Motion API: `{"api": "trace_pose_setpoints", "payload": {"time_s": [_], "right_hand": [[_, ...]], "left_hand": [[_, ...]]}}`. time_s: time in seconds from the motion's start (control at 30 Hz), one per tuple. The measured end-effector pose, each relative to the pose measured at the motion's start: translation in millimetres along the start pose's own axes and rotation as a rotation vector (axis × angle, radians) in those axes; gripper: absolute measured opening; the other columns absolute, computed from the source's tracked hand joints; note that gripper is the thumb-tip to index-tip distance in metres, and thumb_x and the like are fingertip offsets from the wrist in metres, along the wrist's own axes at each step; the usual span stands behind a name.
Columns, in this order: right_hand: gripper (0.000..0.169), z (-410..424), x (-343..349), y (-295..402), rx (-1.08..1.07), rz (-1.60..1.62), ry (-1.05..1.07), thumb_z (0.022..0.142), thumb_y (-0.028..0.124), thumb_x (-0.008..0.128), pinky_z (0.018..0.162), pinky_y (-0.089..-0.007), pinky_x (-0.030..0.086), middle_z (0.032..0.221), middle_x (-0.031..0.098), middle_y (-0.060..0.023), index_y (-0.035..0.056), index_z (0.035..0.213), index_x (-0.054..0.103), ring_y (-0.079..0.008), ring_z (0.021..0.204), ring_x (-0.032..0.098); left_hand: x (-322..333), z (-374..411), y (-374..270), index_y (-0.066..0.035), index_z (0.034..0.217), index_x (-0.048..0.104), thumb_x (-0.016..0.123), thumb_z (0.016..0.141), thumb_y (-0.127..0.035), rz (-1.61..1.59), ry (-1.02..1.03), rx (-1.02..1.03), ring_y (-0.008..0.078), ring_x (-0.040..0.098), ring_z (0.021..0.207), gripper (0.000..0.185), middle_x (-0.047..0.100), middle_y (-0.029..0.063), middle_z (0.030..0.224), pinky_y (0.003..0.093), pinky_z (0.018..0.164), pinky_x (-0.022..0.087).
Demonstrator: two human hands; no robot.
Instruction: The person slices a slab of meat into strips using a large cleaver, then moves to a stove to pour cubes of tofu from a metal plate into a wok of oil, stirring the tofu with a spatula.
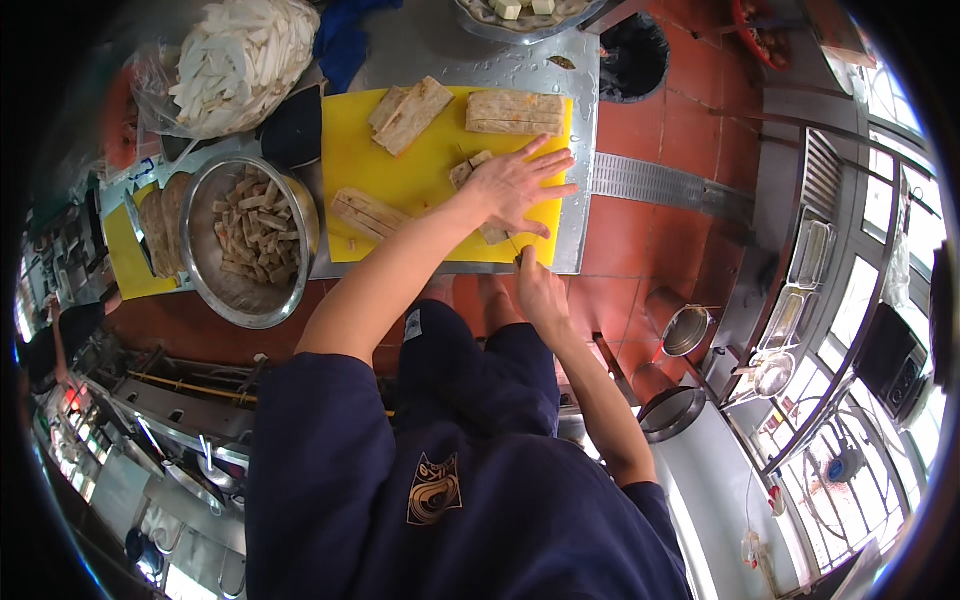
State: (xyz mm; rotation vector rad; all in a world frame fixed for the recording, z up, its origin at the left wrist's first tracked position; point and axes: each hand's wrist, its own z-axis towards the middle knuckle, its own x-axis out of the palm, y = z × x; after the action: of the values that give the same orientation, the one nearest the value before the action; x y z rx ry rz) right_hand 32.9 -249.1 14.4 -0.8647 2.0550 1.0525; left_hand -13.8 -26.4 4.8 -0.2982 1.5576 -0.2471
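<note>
My right hand (541,291) grips the dark handle of a knife (517,259) at the near edge of a yellow cutting board (420,161). My left hand (517,184) lies palm down with fingers spread, above the blade and a cut piece of speckled, pale brown food loaf (469,171). That hand hides most of the blade and the piece. At the far right of the board is a block sliced lengthwise (516,114). Two overlapping slabs (412,116) lie farther left. Another sliced block (367,214) is partly covered by my left forearm.
A steel bowl (196,247) left of the board holds many cut strips. Behind it stands a plastic bag of white strips (244,67). A metal dish (529,34) with pale cubes sits at the table's far edge. A lined bin (636,64) stands right of the table. Another person (64,337) is at far left.
</note>
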Motion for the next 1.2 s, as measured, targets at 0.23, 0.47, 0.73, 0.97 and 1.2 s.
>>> {"api": "trace_pose_setpoints", "payload": {"time_s": [0.23,0.47,0.73,0.97,1.2], "right_hand": [[0.021,0,-12,8,0.019,-0.022,0.026,0.101,0.018,0.051,0.055,-0.0525,0.056,0.073,0.069,-0.0223,0.0019,0.112,0.044,-0.0425,0.066,0.07],[0.024,-2,-22,17,0.041,-0.001,0.061,0.1,0.02,0.054,0.057,-0.0545,0.055,0.073,0.068,-0.0242,0.0021,0.109,0.042,-0.0446,0.069,0.07],[0.022,13,12,-7,-0.029,0.099,-0.058,0.101,0.019,0.054,0.059,-0.0587,0.052,0.075,0.067,-0.0265,0.0029,0.108,0.041,-0.0478,0.072,0.067],[0.021,-4,-16,10,0.04,0.061,0.026,0.102,0.019,0.054,0.058,-0.0591,0.051,0.075,0.066,-0.0272,0.0027,0.107,0.041,-0.0497,0.069,0.065],[0.021,-20,-36,24,-0.021,0.084,-0.064,0.101,0.016,0.055,0.058,-0.0575,0.049,0.077,0.066,-0.0269,0.0015,0.112,0.044,-0.0482,0.069,0.065]], "left_hand": [[-14,-11,-24,-0.016,0.138,0.058,0.064,0.09,-0.047,0.002,-0.317,-0.16,0.0269,0.033,0.149,0.058,0.043,0.0155,0.154,0.0538,0.121,0.022],[22,-104,-76,-0.007,0.108,0.068,0.072,0.084,-0.009,-0.1,-0.596,-0.602,0.0304,0.058,0.12,0.024,0.061,0.0099,0.119,0.0475,0.099,0.046],[25,-109,-68,-0.006,0.105,0.068,0.069,0.083,-0.002,-0.18,-0.572,-0.52,0.0308,0.059,0.119,0.023,0.062,0.0093,0.116,0.0437,0.097,0.05],[22,-119,-64,-0.007,0.106,0.069,0.066,0.077,0.001,-0.183,-0.552,-0.477,0.0267,0.06,0.117,0.03,0.063,0.0069,0.116,0.0412,0.096,0.052],[17,-126,-44,-0.008,0.099,0.07,0.067,0.074,0.003,-0.088,-0.511,-0.462,0.0263,0.06,0.114,0.027,0.063,0.0066,0.114,0.0406,0.093,0.054]]}}
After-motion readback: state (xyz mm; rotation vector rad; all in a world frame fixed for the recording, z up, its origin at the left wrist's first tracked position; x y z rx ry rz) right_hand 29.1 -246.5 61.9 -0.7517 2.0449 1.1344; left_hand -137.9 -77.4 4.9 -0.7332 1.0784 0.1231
